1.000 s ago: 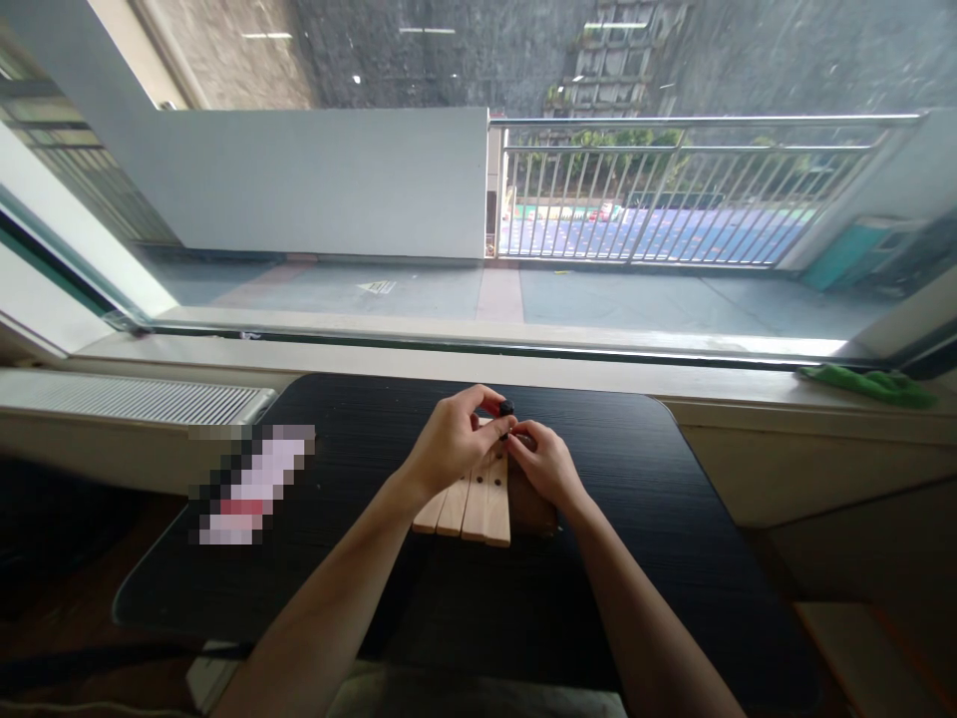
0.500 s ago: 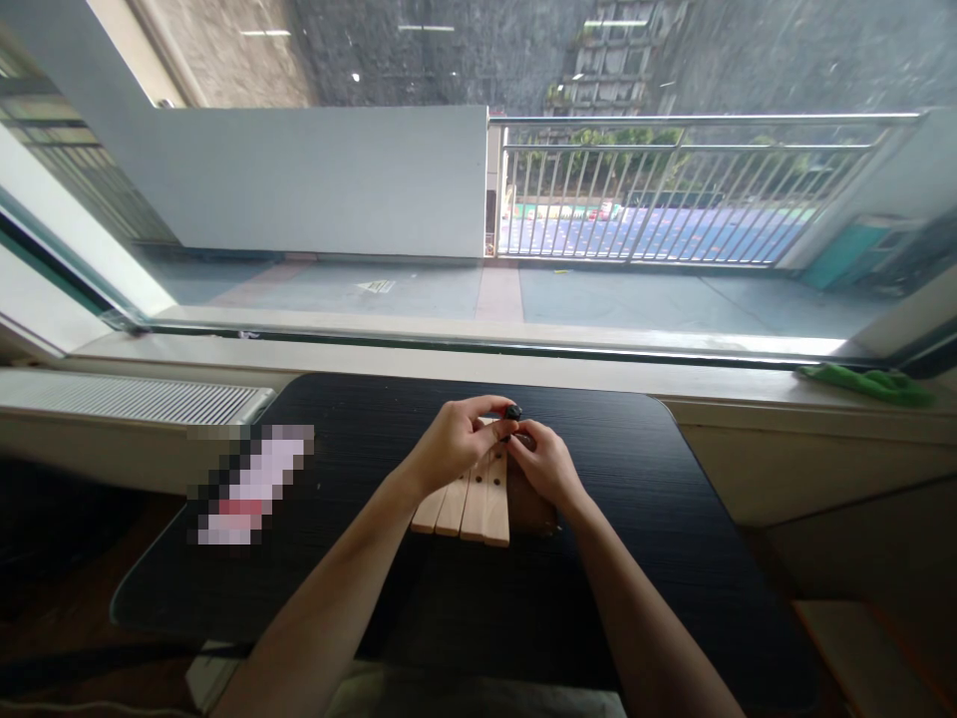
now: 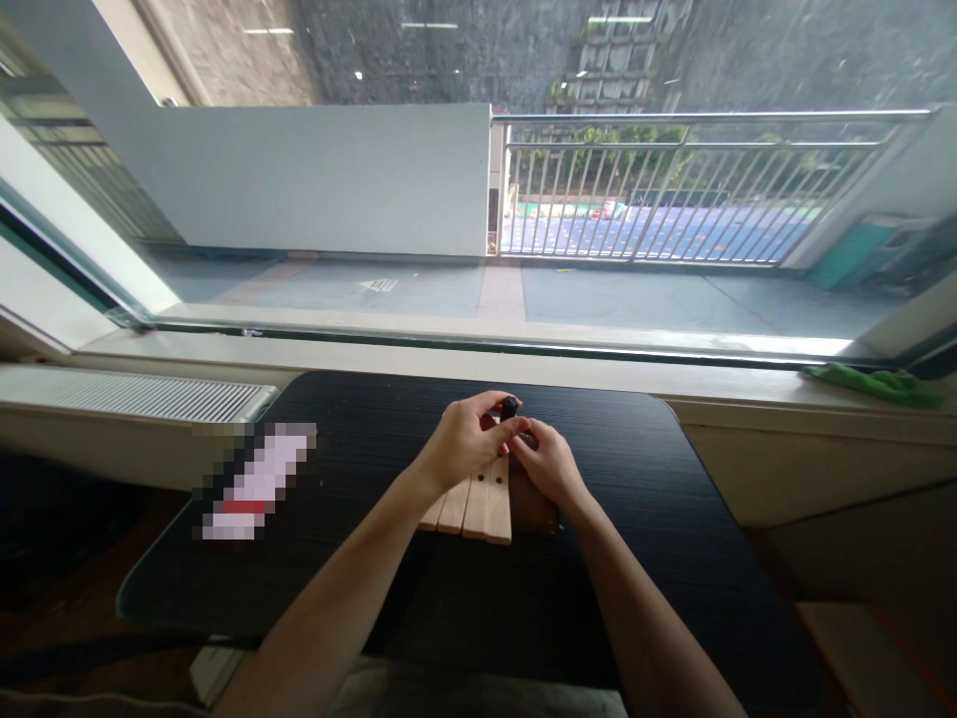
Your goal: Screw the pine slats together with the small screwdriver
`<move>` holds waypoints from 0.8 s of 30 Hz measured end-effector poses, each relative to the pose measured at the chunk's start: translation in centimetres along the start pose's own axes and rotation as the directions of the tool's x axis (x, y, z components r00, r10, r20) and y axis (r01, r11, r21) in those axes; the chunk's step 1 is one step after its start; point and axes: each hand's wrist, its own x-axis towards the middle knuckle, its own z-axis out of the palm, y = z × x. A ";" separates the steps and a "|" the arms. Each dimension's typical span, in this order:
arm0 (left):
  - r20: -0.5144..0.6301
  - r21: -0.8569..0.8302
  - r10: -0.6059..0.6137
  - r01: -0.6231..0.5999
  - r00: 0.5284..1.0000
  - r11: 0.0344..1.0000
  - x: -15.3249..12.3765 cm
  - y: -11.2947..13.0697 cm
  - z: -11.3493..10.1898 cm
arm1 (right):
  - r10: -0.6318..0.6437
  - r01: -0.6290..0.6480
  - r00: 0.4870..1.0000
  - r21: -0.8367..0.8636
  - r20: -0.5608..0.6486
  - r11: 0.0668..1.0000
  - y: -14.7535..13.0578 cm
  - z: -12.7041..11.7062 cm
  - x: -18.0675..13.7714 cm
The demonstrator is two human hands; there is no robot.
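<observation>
My left hand is closed around a small black-topped object, which stands up between thumb and fingers; a bit of red shows by the fingers. Fingertips of my right hand are pinched together right beside my left thumb; what they hold, if anything, is hidden. Below both hands lie several pale wooden slats side by side, with dark round holes in them. A brown item rests against the slats' right side, partly under my right hand, and its kind is unclear.
The slats lie on a black wood-grain table. A blurred-out pinkish item is at its left. Beyond stand a window sill, a white radiator and a green cloth.
The black-topped object has turned more upright and shows more of its side. My left thumb has shifted right, towards my right fingertips. The view has moved slightly.
</observation>
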 end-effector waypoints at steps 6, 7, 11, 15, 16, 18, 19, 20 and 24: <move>-0.153 0.215 0.050 -0.016 0.987 0.977 0.0 0.5 -0.3 | 0.028 -0.028 1.000 -0.010 -0.014 1.000 -0.1 0.0 -0.1; -0.163 0.272 0.061 -0.014 0.985 0.962 -0.1 0.8 -0.4 | 0.031 -0.031 0.999 -0.010 -0.014 0.999 -0.1 0.0 -0.1; -0.192 0.476 0.077 0.025 0.978 0.879 -0.5 2.0 -0.3 | 0.036 -0.036 0.999 -0.010 0.000 0.999 -0.1 -0.1 -0.1; -0.180 0.488 0.039 0.055 0.983 0.871 -0.6 2.4 -0.2 | 0.034 -0.034 0.999 -0.017 -0.003 0.999 -0.1 -0.1 -0.1; -0.174 0.486 0.030 0.059 0.984 0.872 -0.5 2.4 -0.2 | 0.031 -0.032 0.999 -0.019 -0.003 0.999 -0.2 -0.1 -0.1; -0.163 0.496 0.021 0.063 0.986 0.866 -0.4 2.4 -0.3 | 0.029 -0.029 1.000 -0.023 -0.004 0.999 -0.2 -0.1 0.0; -0.153 0.499 0.021 0.059 0.988 0.864 -0.4 2.5 -0.3 | 0.028 -0.028 1.000 -0.027 -0.003 0.999 -0.3 -0.1 0.0; -0.142 0.500 0.024 0.050 0.990 0.864 -0.4 2.5 -0.2 | 0.027 -0.027 1.000 -0.032 -0.004 0.999 -0.3 -0.1 0.0; -0.100 0.508 0.042 0.014 0.994 0.861 -0.5 2.6 0.0 | 0.029 -0.029 1.000 -0.047 0.007 0.998 -0.3 -0.2 0.0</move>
